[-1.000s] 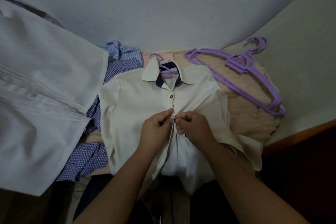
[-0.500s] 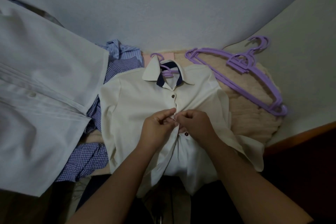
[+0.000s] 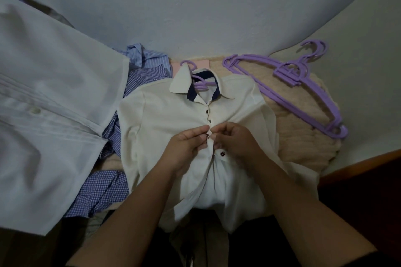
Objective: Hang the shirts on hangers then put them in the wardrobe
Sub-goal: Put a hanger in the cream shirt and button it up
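The cream shirt (image 3: 165,128) lies flat in front of me on a beige blanket (image 3: 303,136), with a purple hanger (image 3: 198,81) already inside its collar. My left hand (image 3: 184,149) pinches the left edge of the front opening and my right hand (image 3: 236,142) pinches the right edge, both at a dark button (image 3: 207,135). More purple hangers (image 3: 303,93) lie to the right on the blanket. To the left are blue checked shirts (image 3: 104,191) and a white shirt (image 3: 43,115).
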The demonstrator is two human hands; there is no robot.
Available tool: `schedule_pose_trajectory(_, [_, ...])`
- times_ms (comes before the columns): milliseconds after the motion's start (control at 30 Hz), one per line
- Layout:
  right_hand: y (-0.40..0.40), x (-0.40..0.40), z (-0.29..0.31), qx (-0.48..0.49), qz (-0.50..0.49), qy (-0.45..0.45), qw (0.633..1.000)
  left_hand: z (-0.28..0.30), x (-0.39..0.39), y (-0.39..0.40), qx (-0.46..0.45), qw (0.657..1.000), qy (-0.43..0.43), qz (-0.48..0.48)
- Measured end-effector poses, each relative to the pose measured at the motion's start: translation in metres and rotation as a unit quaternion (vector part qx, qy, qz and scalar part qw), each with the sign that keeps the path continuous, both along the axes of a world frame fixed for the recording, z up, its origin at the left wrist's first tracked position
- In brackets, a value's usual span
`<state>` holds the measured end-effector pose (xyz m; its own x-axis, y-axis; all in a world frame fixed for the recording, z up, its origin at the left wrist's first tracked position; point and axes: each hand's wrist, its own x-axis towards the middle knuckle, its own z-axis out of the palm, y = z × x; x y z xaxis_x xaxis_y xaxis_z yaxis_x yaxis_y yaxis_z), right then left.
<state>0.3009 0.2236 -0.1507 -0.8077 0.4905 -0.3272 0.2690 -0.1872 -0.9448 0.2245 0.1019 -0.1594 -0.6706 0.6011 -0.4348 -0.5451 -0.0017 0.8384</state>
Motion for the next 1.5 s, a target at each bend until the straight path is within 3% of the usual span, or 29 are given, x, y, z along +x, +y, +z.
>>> schedule_pose_trajectory(233, [0.019, -0.043, 0.023, 0.003, -0.025, 0.080, 0.996, 0.032, -0.035, 0.028, 0.012, 0.994, 0.101, 0.049])
schedule_pose_trajectory(367, [0.019, -0.046, 0.006, 0.017, -0.019, 0.015, 1.000, 0.017, -0.033, 0.024, -0.140, 0.966, 0.215, 0.013])
schedule_pose_trajectory(467, [0.015, -0.035, -0.006, -0.004, -0.012, -0.002, 1.000, 0.006, -0.015, 0.011, -0.163, 0.953, 0.254, 0.009])
schedule_pose_trajectory(600, [0.013, -0.013, -0.011, 0.135, 0.017, -0.028, 0.990, -0.003, 0.003, -0.011, -0.204, 0.906, 0.371, -0.021])
schedule_pose_trajectory(667, [0.012, -0.006, -0.012, 0.246, 0.044, -0.071, 0.966, -0.010, 0.006, -0.021, -0.226, 0.885, 0.403, -0.044])
schedule_pose_trajectory(767, [0.012, -0.003, -0.014, 0.379, 0.141, -0.161, 0.900, -0.015, 0.008, -0.028, -0.264, 0.870, 0.408, -0.078])
schedule_pose_trajectory(900, [0.008, -0.001, -0.012, 0.488, 0.244, -0.224, 0.808, -0.011, 0.009, -0.030, -0.282, 0.871, 0.389, -0.103])
schedule_pose_trajectory(967, [0.007, 0.001, -0.014, 0.509, 0.248, -0.240, 0.788, -0.008, 0.010, -0.032, -0.289, 0.876, 0.372, -0.102])
schedule_pose_trajectory(1067, [0.004, 0.000, -0.013, 0.485, 0.212, -0.266, 0.806, -0.003, 0.013, -0.031, -0.288, 0.896, 0.327, -0.086])
schedule_pose_trajectory(1133, [-0.001, -0.002, -0.006, 0.429, 0.169, -0.248, 0.852, 0.001, 0.015, -0.030, -0.262, 0.922, 0.279, -0.059])
schedule_pose_trajectory(1233, [-0.015, -0.003, 0.008, 0.227, 0.075, -0.145, 0.960, 0.008, 0.016, -0.028, -0.215, 0.954, 0.209, -0.025])
schedule_pose_trajectory(1300, [-0.023, 0.000, 0.011, 0.070, 0.033, -0.095, 0.993, 0.010, 0.016, -0.028, -0.207, 0.958, 0.197, -0.020])
schedule_pose_trajectory(1333, [-0.026, 0.001, 0.009, 0.041, 0.022, -0.083, 0.995, 0.010, 0.016, -0.028, -0.205, 0.960, 0.191, -0.014])
schedule_pose_trajectory(1500, [-0.035, 0.006, -0.007, 0.246, 0.040, -0.142, 0.958, 0.008, 0.024, -0.031, -0.213, 0.949, 0.231, 0.018])
